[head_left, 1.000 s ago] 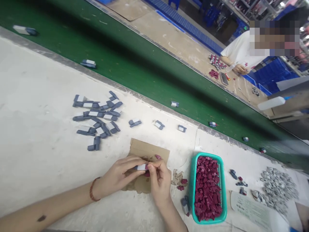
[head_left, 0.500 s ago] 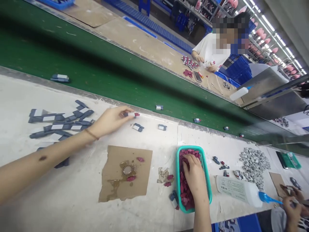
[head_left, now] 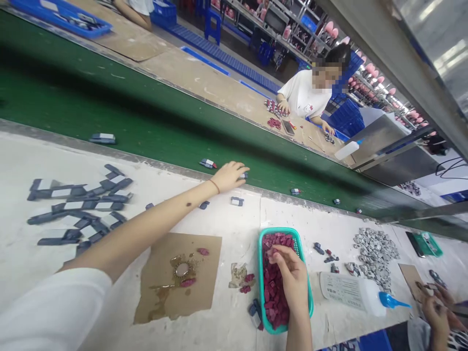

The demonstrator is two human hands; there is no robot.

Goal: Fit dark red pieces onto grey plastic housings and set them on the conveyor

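My left hand (head_left: pixel 230 176) reaches across to the green belt, fingers apart around a grey-and-white plastic part (head_left: pixel 243 175); whether they touch it I cannot tell. Just to its left on the belt lies another grey-and-white part with a maroon tip (head_left: pixel 208 163). Over the teal basket (head_left: pixel 311 304), my right hand (head_left: pixel 290 273) pinches a small maroon piece (head_left: pixel 271 252) between thumb and fingertips. Many loose maroon pieces (head_left: pixel 272 292) fill the basket. A single grey-and-white part (head_left: pixel 237 201) rests on the table below my left hand.
Stained cardboard (head_left: pixel 208 292) holds a wet round patch and maroon pieces. Grey-and-white parts (head_left: pixel 73 205) cluster at left. Right of the basket are a glue bottle (head_left: pixel 347 292) and a pile of pale pieces (head_left: pixel 376 253). A co-worker (head_left: pixel 305 95) sits across the belt; another person's hands (head_left: pixel 437 307) show lower right.
My left hand has moved right and onto the belt, letting go of the maroon-tipped part there. My right hand has drawn its fingers up from among the basket's pieces, pinching one.
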